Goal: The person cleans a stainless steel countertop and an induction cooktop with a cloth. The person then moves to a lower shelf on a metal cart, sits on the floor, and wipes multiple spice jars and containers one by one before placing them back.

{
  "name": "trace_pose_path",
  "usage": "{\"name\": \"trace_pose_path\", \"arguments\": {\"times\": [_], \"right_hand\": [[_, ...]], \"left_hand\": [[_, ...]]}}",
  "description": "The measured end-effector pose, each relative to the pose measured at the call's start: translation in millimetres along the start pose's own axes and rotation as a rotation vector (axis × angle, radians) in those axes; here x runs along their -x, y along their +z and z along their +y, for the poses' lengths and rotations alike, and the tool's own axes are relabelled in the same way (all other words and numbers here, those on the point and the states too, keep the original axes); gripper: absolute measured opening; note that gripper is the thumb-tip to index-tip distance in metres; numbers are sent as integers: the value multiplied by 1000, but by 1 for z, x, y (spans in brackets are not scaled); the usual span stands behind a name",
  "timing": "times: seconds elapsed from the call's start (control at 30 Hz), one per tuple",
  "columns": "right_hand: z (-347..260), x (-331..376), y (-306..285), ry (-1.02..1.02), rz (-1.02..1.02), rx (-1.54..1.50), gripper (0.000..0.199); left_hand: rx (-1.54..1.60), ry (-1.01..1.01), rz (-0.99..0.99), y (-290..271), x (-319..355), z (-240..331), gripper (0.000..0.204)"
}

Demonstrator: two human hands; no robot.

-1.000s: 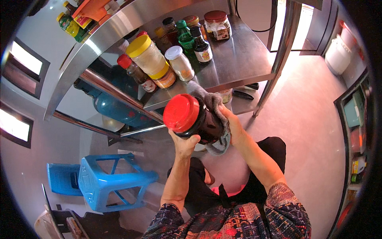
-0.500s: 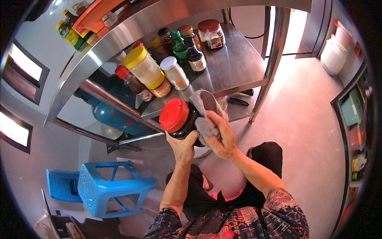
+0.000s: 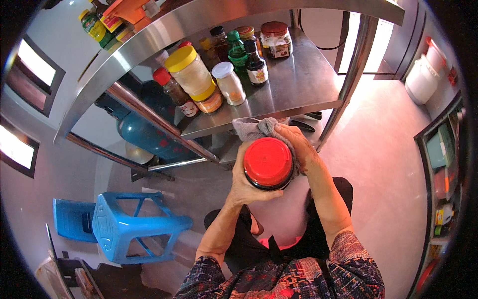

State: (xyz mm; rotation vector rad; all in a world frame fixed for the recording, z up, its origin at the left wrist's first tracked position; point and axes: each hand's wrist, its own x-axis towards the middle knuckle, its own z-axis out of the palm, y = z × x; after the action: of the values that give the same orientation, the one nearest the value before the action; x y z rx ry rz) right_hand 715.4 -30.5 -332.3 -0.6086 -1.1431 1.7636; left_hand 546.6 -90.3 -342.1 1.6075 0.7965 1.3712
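Observation:
A dark jar with a red lid stands upright between my hands, its lid facing up at me. My left hand wraps around its near left side, thumb along the front below the lid. A grey cloth lies against the far and right side of the jar. My right hand is closed on that cloth and presses it to the jar. Most of the jar's body is hidden under the lid.
Ahead, a steel shelf holds a yellow-lidded jar, a white-lidded jar, a dark sauce bottle and other containers. A blue gas cylinder stands below left. Blue plastic stools are at left; a white container is far right.
The jar has swung from tilted to upright and moved right, its lid now facing me. My right hand and the cloth have shifted to its far right side.

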Motion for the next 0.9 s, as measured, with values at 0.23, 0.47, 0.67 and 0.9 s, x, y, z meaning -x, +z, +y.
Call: {"name": "trace_pose_path", "arguments": {"times": [0.23, 0.47, 0.67, 0.9], "right_hand": [[36, 12, 14, 145, 91, -403, 39], [61, 23, 42, 209, 212, -714, 51], [60, 43, 28, 446, -14, -199, 49], [-17, 69, -12, 125, 205, 212, 32]], "left_hand": [[144, -73, 306, -9, 6, -14, 97], [24, -3, 510, -14, 1, -30, 93], [55, 22, 598, -20, -7, -31, 89], [189, 69, 584, -6, -36, -28, 91]]}}
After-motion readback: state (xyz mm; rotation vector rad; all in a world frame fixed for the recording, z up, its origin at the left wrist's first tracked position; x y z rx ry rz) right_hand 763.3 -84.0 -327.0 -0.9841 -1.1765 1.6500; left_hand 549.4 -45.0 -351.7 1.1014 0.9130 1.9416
